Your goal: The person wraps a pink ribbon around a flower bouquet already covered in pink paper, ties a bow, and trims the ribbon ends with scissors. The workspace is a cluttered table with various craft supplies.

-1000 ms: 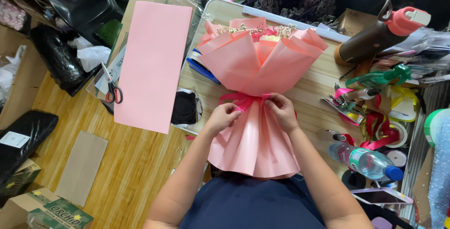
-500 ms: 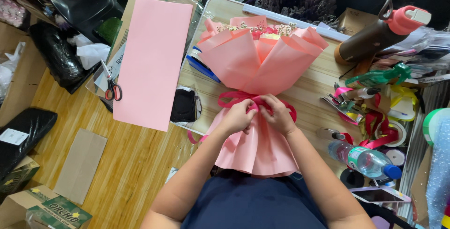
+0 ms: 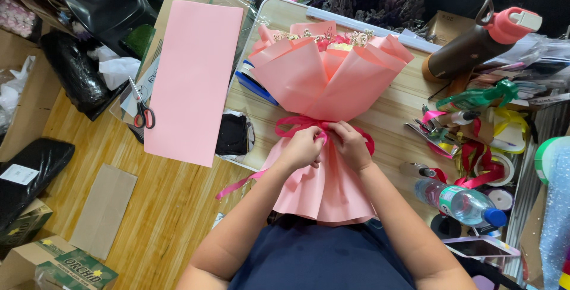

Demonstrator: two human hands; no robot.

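A bouquet wrapped in pink paper (image 3: 328,76) lies on the wooden table (image 3: 398,112), flowers pointing away from me. A dark pink ribbon (image 3: 297,125) circles its narrow waist, with loops on both sides and a tail trailing off the table's left edge. My left hand (image 3: 304,148) and my right hand (image 3: 350,145) meet at the waist, both pinching the ribbon at the knot. The lower paper skirt (image 3: 329,192) fans out toward my body.
A large pink paper sheet (image 3: 191,79) and red-handled scissors (image 3: 142,112) lie to the left. A brown bottle with pink cap (image 3: 475,40), ribbon rolls (image 3: 493,162), a stapler-like tool (image 3: 430,131), a plastic water bottle (image 3: 460,201) and a phone (image 3: 481,246) crowd the right side.
Both hands have stayed at the bouquet's waist. The ribbon has gone from a small knot to wider loops on both sides, and a tail now hangs left.
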